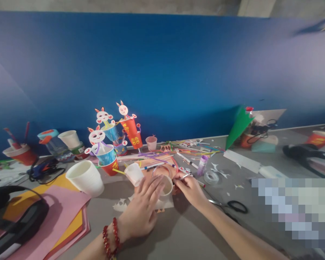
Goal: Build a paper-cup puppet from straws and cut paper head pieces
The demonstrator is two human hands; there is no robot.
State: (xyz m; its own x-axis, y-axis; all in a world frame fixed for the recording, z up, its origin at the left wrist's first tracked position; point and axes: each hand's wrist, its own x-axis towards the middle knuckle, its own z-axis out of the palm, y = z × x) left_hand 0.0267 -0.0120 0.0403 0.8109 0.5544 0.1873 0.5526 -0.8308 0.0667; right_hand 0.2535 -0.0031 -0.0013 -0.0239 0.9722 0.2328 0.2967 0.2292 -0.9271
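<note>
My left hand [144, 206] lies over the side of a white paper cup [167, 187], its fingers together and pressed on it. Under the cup is a piece of white paper [166, 203] on the grey table. Pinched in my right hand [191, 189] is a pen [186, 176], held close to the cup's right edge; its tip is hard to make out. Another white cup [134, 174] with a yellow strip at its side stands just behind my left hand. Scissors with black handles [237, 206] lie right of my right wrist.
Rabbit-faced figures made from red and blue cups [106, 155] stand at the back left. A large white cup [85, 177] is beside coloured paper sheets [59, 216]. A purple glue stick [202, 164], clear tape [211, 177], markers and thin coloured sticks lie behind my right hand.
</note>
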